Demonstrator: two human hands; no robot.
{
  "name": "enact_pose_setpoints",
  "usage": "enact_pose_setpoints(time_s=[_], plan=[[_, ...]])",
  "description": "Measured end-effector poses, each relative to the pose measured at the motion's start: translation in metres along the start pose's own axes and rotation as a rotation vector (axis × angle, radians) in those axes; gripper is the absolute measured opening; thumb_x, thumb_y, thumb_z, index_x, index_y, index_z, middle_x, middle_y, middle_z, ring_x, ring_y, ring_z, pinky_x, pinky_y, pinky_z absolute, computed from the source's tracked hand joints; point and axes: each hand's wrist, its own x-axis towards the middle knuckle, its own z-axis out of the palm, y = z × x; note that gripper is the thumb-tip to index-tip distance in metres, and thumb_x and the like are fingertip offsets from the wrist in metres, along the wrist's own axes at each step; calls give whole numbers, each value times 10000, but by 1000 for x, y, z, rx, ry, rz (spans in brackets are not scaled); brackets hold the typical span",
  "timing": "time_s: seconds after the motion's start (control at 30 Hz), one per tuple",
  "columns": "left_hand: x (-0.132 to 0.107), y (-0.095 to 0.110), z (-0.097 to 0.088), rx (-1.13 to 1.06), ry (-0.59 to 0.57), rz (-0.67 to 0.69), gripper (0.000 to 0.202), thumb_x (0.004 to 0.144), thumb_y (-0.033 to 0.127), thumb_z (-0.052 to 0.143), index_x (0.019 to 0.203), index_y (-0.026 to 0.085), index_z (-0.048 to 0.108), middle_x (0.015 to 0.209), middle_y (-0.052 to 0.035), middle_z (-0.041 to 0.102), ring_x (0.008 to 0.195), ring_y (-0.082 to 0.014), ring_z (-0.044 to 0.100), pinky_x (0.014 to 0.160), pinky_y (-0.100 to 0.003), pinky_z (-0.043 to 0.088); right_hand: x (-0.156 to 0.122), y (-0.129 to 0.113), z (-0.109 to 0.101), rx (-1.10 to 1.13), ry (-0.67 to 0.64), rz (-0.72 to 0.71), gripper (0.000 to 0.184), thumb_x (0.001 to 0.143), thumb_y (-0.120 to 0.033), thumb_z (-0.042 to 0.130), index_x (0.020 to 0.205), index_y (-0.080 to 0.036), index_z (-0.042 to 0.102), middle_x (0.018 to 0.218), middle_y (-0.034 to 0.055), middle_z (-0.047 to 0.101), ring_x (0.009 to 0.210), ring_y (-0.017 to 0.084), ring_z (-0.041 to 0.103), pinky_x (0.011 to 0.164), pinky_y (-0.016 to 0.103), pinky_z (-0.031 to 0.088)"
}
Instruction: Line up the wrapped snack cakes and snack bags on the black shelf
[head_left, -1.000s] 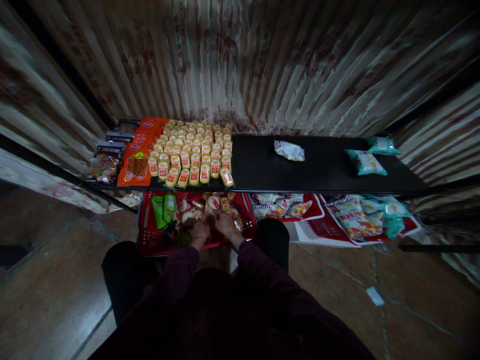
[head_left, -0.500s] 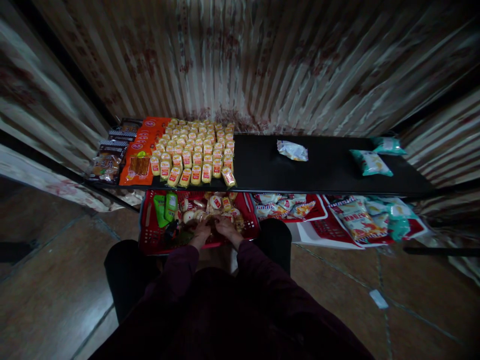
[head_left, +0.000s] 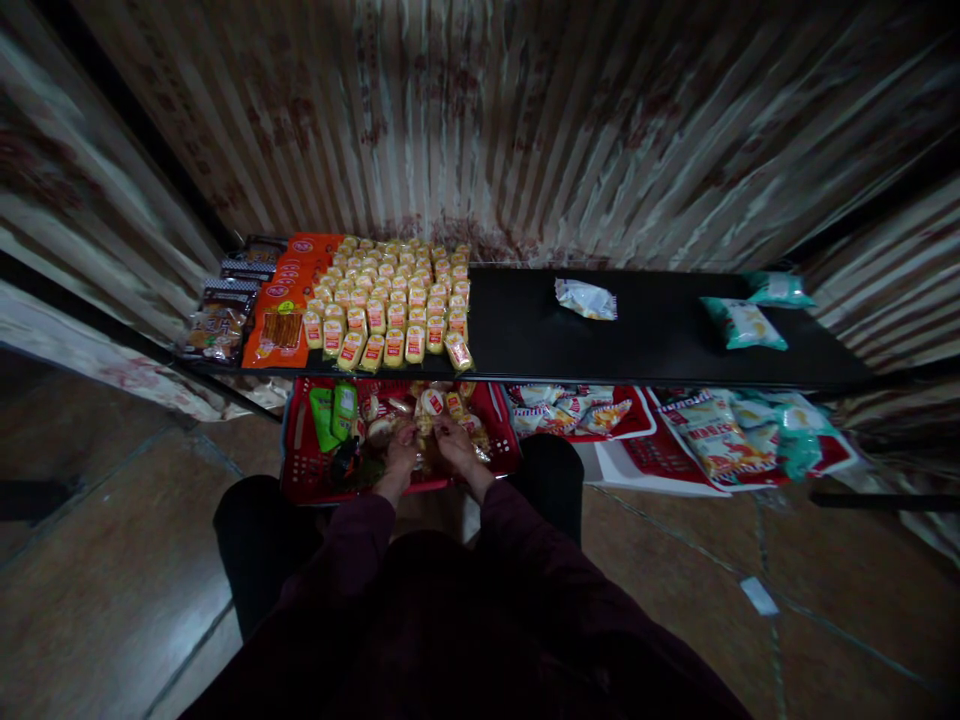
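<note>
My left hand (head_left: 401,458) and my right hand (head_left: 454,450) are side by side inside a red basket (head_left: 296,460) below the shelf's front edge. The fingers of both hands look curled inward over small wrapped snacks (head_left: 424,452); dim light hides what is between them. Just beyond my fingers lies a round, pale wrapped snack with a red label (head_left: 433,402). Two green packets (head_left: 334,415) fill the basket's left part, with a dark packet (head_left: 346,458) in front of them.
A black shelf (head_left: 517,330) bears rows of small yellow wrapped cakes (head_left: 394,300), an orange packet (head_left: 281,310), brown packets (head_left: 217,320), a white packet (head_left: 586,299) and teal packets (head_left: 744,323). Red baskets of snack bags (head_left: 709,435) stand at right. My knees flank the near basket.
Both hands have lifted slightly and shifted toward the shelf, with the fingers curling inward. The snacks under them have moved a little; the shelf goods stay put.
</note>
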Motion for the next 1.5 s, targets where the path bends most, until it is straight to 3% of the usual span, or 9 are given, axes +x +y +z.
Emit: enact_pose_setpoints(time_s=[0.4, 0.67, 0.83, 0.97, 1.2, 1.5], plan=[[-16, 16, -4, -62, -44, 33, 469, 631, 46, 615, 1079, 182, 646, 1118, -97, 643, 987, -166, 607, 780, -254, 490, -16, -11, -1, 434, 61, 20, 322, 769, -223, 465, 1026, -187, 656, 958, 37, 699, 923, 162, 629, 905, 344, 468], [-27, 25, -3, -188, -89, -61, 545, 619, 52, 596, 1151, 170, 603, 1025, -78, 666, 773, -123, 626, 613, -201, 472, -22, -19, -6, 475, 75, 10, 302, 777, -278, 489, 996, -194, 679, 961, 42, 708, 919, 182, 633, 892, 352, 477], [-31, 26, -3, -137, -68, -30, 528, 639, 51, 584, 1152, 174, 605, 1103, -89, 642, 795, -122, 621, 606, -190, 466, -26, -23, -9, 416, 54, -2, 325, 786, -234, 469, 1042, -176, 660, 997, 49, 698, 940, 173, 627, 906, 336, 466], [-29, 23, -2, -55, -20, 25, 492, 664, 53, 583, 1137, 185, 610, 1151, -96, 619, 891, -143, 620, 649, -199, 475, -30, -29, -11, 304, 37, -29, 364, 800, -211, 466, 1127, -177, 622, 1060, 55, 683, 964, 172, 623, 914, 337, 462], [-24, 16, 3, -42, 53, 126, 487, 691, -3, 545, 1142, 174, 591, 1148, -95, 629, 1027, -155, 596, 880, -282, 464, -35, -37, -9, 127, 54, -64, 381, 789, -164, 509, 1155, -181, 614, 1095, 72, 682, 1031, 188, 616, 980, 353, 424], [-27, 11, 5, 45, 59, 254, 366, 708, -6, 540, 1037, 141, 606, 1122, -103, 637, 1036, -150, 592, 949, -283, 425, -36, -35, -2, 213, 39, -35, 332, 832, -285, 509, 1140, -231, 619, 1098, 48, 677, 1041, 182, 602, 978, 362, 421]])
